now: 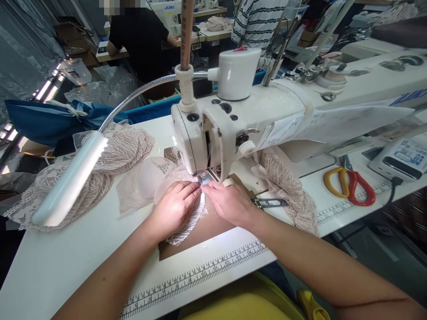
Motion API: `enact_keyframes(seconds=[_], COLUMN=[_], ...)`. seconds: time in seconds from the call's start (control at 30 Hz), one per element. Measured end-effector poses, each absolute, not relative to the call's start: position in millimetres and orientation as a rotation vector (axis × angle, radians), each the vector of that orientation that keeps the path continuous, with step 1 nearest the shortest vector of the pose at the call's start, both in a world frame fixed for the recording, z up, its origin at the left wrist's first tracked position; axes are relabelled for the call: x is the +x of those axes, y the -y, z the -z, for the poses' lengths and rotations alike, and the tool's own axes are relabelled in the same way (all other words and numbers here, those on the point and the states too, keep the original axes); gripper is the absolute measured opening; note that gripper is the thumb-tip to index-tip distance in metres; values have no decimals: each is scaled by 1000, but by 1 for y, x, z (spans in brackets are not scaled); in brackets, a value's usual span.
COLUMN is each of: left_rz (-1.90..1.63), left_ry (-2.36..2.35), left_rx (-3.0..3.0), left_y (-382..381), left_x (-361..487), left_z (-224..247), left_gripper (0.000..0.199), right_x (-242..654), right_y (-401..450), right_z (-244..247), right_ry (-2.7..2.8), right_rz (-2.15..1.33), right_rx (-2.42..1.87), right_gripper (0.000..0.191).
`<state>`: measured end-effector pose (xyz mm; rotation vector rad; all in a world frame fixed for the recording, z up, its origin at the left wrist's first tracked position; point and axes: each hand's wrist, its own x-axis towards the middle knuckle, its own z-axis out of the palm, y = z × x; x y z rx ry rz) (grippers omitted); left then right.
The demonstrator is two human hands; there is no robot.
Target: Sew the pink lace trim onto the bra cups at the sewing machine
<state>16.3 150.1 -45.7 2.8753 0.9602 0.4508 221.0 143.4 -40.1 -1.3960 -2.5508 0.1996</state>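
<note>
Left hand [176,202] lies over the lace [191,227], fingers close together and tips just beside the foot [200,179]; with the underside hidden, whether it pinches the cloth cannot be told. Right hand [228,201] comes in opposite, fingertips drawn narrow by the foot, its grip likewise unclear. The lace runs from under the left hand towards the foot, above a brown sheet [216,226] on the table [66,266]; the hands seem set on either side to keep it flat and steady. They and the machine [247,111] block most of the stitching spot. The lamp [71,178] curves out to the left, presumably for light, and hides part of the lace stack [125,149]. A pale cup [148,178] lies beyond the left hand. Snips [270,203] lie near the right wrist, perhaps for easy reach, just beside a lace bundle [293,195]. Scissors [348,186] rest farther right, partly over the ruler [200,278]
</note>
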Motion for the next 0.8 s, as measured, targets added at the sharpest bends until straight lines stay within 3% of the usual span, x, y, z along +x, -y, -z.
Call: enact_keyframes(seconds=[0.5,0.8], left_rz=[-460,-339], left_ry=[-1042,-1101], left_rx=[2827,2825], left_y=[-163,-156], left_x=[13,8], left_z=[46,39], left_gripper=[30,40], right_x=[224,225], right_y=[-144,-144], right_z=[40,44], right_ry=[2504,2459], right_rz=[-276,-225], right_rx=[-1325,-1364], right_gripper=[31,31])
